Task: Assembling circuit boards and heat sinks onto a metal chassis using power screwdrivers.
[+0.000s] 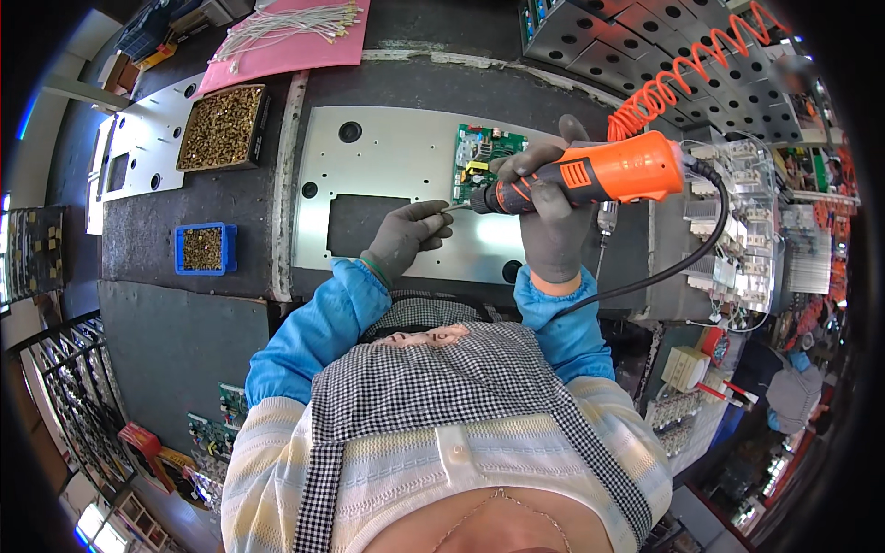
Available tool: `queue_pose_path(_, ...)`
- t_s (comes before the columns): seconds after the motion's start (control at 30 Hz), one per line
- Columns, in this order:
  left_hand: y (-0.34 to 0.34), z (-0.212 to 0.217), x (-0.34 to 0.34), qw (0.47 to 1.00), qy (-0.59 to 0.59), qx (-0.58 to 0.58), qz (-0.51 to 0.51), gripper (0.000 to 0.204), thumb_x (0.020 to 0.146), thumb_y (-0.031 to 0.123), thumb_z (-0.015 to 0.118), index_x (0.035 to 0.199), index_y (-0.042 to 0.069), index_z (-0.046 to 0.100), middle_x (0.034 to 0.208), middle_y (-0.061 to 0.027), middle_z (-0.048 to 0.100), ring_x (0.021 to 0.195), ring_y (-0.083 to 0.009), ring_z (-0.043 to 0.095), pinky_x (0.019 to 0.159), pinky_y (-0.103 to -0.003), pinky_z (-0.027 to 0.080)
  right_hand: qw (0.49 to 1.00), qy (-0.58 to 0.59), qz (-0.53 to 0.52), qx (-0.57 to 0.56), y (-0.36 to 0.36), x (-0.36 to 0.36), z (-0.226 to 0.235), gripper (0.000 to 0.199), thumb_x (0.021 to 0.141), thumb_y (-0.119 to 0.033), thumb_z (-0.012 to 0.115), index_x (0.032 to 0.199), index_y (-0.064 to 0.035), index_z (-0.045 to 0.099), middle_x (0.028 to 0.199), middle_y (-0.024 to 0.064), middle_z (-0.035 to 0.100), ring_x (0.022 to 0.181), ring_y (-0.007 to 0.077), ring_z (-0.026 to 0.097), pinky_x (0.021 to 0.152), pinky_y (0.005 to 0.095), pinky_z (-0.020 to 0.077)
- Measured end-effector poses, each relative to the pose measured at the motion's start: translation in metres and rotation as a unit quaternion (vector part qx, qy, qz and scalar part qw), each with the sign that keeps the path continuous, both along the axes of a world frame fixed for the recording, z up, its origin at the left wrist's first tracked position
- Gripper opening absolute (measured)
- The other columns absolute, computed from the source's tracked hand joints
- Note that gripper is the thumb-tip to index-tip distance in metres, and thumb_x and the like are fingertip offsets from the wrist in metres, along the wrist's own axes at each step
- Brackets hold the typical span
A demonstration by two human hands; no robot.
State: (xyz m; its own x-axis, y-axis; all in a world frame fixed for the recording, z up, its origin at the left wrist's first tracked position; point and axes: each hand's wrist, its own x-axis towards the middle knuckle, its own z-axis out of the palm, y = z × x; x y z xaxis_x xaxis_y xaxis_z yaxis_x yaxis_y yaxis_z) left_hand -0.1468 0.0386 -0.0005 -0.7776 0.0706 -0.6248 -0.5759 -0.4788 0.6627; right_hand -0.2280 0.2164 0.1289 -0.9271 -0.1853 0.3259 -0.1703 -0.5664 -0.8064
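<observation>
My right hand (551, 217), in a grey glove, grips an orange and black electric screwdriver (590, 175) held sideways, its bit pointing left. My left hand (407, 235), also grey-gloved, pinches something small at the bit's tip; I cannot see what it is. Both hands hover over a grey metal plate (387, 157) with a rectangular cutout and round holes. A green circuit board (481, 157) lies on the plate just behind the screwdriver's tip. A black cable and an orange coiled hose (687, 69) run from the tool's rear.
A tray of brass screws (221, 127) and a small blue bin of screws (204, 248) sit at the left. A pink sheet with white wires (286, 37) lies at the back. Clear plastic parts (737, 230) pile at the right. More green boards (217, 433) stand lower left.
</observation>
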Motion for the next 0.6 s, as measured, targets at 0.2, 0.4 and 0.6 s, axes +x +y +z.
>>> queue_pose_path(0.2, -0.001, -0.002, -0.002, 1.0, 0.023, -0.001, -0.019, 0.035, 0.104, 0.017, 0.063, 0.133, -0.001, 0.063, 0.108, -0.0065, 0.072, 0.091, -0.0129, 0.067, 0.078, -0.026, 0.055, 0.997, -0.035, -0.063, -0.012, 0.006, 0.006, -0.007, 0.07, 0.084, 0.0, 0.065, 0.147, -0.0016, 0.036, 0.097, 0.0105, 0.068, 0.088, 0.0222, 0.069, 0.092, 0.0471, 0.0589)
queue_pose_path(0.4, -0.005, -0.016, 0.002, 0.998, 0.052, 0.025, -0.025, 0.029, 0.105, 0.021, 0.062, 0.124, 0.0, 0.065, 0.098, -0.0027, 0.069, 0.077, -0.0059, 0.058, 0.066, -0.021, 0.048, 0.994, -0.047, -0.094, -0.016, 0.01, 0.002, -0.012, 0.065, 0.087, -0.006, 0.063, 0.147, -0.003, 0.037, 0.098, 0.0098, 0.067, 0.091, 0.0232, 0.069, 0.092, 0.0503, 0.0572)
queue_pose_path(0.6, -0.006, -0.012, 0.001, 0.996, 0.08, -0.02, -0.039, 0.028, 0.1, 0.017, 0.069, 0.123, 0.0, 0.067, 0.096, -0.0031, 0.072, 0.075, -0.005, 0.058, 0.064, -0.02, 0.048, 0.99, -0.103, -0.099, -0.022, 0.01, 0.002, -0.011, 0.061, 0.09, -0.009, 0.064, 0.145, -0.0026, 0.038, 0.097, 0.0101, 0.064, 0.087, 0.0218, 0.067, 0.091, 0.0504, 0.057)
